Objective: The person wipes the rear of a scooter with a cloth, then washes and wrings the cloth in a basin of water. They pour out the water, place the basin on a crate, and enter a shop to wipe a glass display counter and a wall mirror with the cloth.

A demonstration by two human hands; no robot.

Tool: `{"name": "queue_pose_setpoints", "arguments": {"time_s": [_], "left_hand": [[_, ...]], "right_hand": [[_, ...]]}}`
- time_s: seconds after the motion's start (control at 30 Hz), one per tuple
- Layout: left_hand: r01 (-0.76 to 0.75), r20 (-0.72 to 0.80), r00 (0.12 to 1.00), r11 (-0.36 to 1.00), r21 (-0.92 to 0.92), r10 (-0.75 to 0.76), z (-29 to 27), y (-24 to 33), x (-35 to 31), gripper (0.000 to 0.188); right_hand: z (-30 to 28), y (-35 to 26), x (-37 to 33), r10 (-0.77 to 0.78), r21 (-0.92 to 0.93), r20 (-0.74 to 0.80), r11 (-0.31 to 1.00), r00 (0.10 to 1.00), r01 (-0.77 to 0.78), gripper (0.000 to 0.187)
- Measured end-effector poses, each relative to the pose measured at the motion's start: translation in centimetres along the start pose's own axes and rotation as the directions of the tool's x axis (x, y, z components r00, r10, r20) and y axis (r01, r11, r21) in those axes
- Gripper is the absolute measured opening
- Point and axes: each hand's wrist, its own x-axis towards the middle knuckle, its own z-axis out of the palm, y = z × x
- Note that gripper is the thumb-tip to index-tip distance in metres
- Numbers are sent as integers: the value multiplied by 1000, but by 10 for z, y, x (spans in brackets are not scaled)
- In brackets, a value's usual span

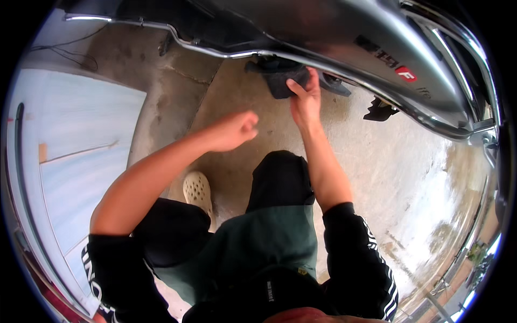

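Note:
A grey vehicle body (pixel 323 32) with a bright chrome rail (pixel 215 53) along its lower edge spans the top of the view. Below the rail hangs a dark black flap (pixel 283 81), apparently plastic. My right hand (pixel 306 105) reaches up to the flap's right edge, its thumb and fingers closed on it. To the lower left of the flap, my left hand (pixel 237 131) is in mid-air, fingers curled inward and slightly blurred. Whether anything small sits inside that hand cannot be seen. The flap's upper end is hidden under the vehicle.
Another black jagged part (pixel 379 109) sticks out under the rail further right. Concrete floor (pixel 371 161) lies beneath, looking wet at the right. A white panel (pixel 86 124) stands at the left, with thin dark cables (pixel 67 53) above it. My beige clog (pixel 197 191) is below my left hand.

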Motion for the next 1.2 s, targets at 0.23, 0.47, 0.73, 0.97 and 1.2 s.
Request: {"name": "queue_pose_setpoints", "arguments": {"time_s": [0.23,0.47,0.73,0.97,1.2], "left_hand": [[164,48,986,977,-134,-159,-9,-65,-31,33],[68,35,997,992,-108,-65,-31,-66,7,37],[26,-115,992,959,-281,-60,-56,-65,10,42],[-80,-111,993,950,-300,48,-56,-55,34,39],[104,190,980,956,-274,-52,-61,-101,31,58]], "right_hand": [[20,41,14,-101,-426,-5,900,995,89,59],[11,89,82,48,-947,307,-84,950,310,44],[4,-3,-4,24,-718,144,691,989,87,59],[1,30,32,-88,-797,305,521,948,305,63],[17,-35,-8,278,-920,285,348,917,181,65]]}}
